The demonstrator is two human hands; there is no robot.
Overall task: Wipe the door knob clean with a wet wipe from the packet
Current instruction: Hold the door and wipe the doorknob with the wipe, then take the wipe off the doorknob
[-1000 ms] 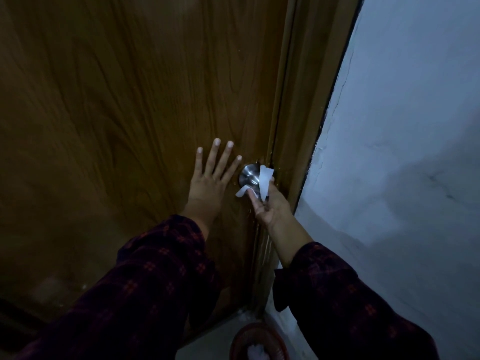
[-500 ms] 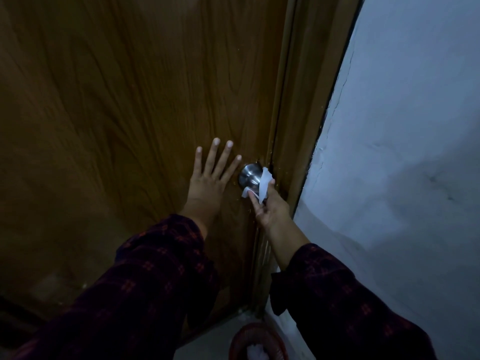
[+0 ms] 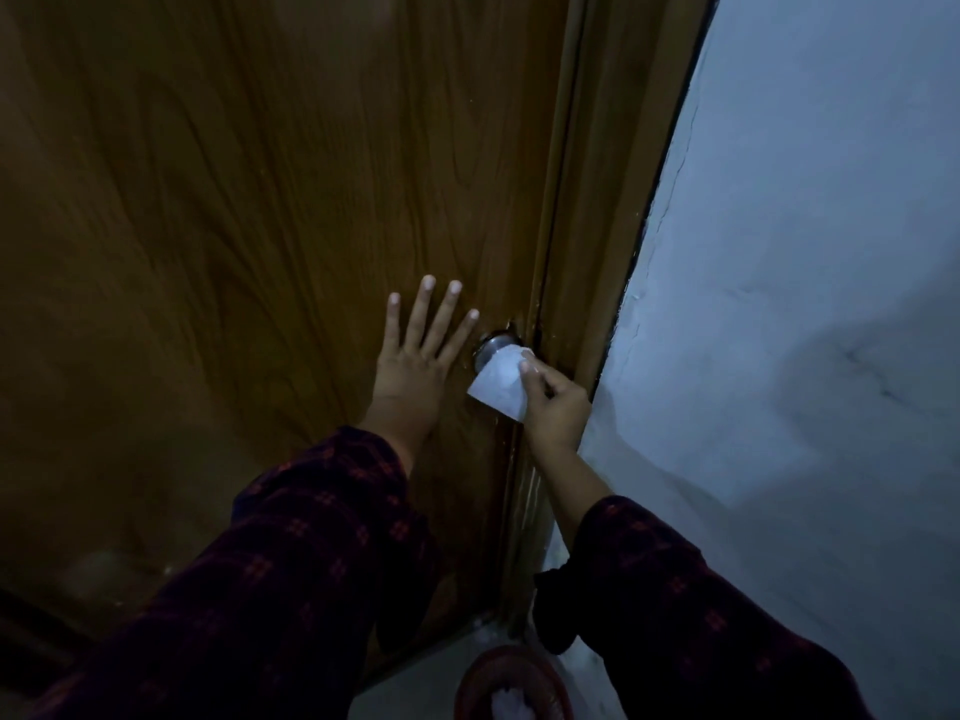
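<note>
A round metal door knob sits near the right edge of a brown wooden door. A white wet wipe lies spread over the front of the knob, so only the knob's upper left part shows. My right hand pinches the wipe against the knob from the right. My left hand rests flat on the door just left of the knob, fingers spread, holding nothing. The packet is not in view.
The wooden door frame runs beside the knob, with a pale blue wall to its right. On the floor below stands a reddish round bin with white paper inside. The scene is dim.
My right hand turned over from palm-up beneath the knob to on top of it. The wipe, bunched beside the knob before, now covers its front. The left hand stayed put.
</note>
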